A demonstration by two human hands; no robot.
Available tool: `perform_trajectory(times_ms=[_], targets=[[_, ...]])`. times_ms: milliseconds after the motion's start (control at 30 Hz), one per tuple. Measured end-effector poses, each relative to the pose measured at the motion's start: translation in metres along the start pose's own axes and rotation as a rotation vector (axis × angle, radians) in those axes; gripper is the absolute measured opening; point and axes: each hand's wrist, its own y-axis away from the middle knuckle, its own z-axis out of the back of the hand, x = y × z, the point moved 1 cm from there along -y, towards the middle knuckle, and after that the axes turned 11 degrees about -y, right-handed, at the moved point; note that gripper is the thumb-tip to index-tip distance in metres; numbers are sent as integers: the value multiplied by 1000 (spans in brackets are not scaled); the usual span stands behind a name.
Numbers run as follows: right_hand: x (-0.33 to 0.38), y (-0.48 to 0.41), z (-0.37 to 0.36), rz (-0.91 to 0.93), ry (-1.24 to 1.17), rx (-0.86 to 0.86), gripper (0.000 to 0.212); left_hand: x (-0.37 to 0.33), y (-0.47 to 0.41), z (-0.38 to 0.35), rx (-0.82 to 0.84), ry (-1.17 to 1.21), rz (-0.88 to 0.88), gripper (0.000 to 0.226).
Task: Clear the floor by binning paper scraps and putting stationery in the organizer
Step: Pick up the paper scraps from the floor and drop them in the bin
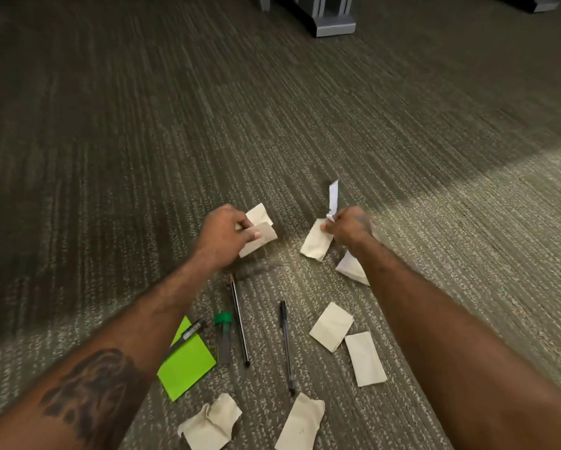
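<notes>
Head view: left hand [227,237] pinches two beige scraps [259,233]; right hand [349,227] clamps white strip [333,198] plus beige scrap [316,243]. More scraps [331,326], pens [287,347], green note [186,362] on carpet [110,157] below the forearms.

Carpet [142,141] ahead lies open (scraps [331,326] nearer).

Grey-green ribbed carpet [305,125] with pale flecked stripes fills the frame. Cream rectangular paper scraps [331,326] lie at lower centre. A bright lime-green square paper pad [188,368] sits lower left, beside black slim plastic pens [287,345] and a green-capped clear tube [224,336].
</notes>
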Motion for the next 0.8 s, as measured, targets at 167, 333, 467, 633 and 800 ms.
perform_trajectory(times_ms=[167,333,467,633,800], targets=[[7,7,-8,-74,54,-18,45,22,14,27,-27,62,24,17],[2,-1,5,-142,-95,-101,49,27,21,39,-48,88,17,13],[9,17,-16,-131,-206,-89,51,64,44,60,-85,106,56,14],[4,23,-25,-142,-211,-10,33,69,52,59,-76,118,80,13],[8,31,-33,-94,-149,-53,40,72,57,61,-80,107,69,13]])
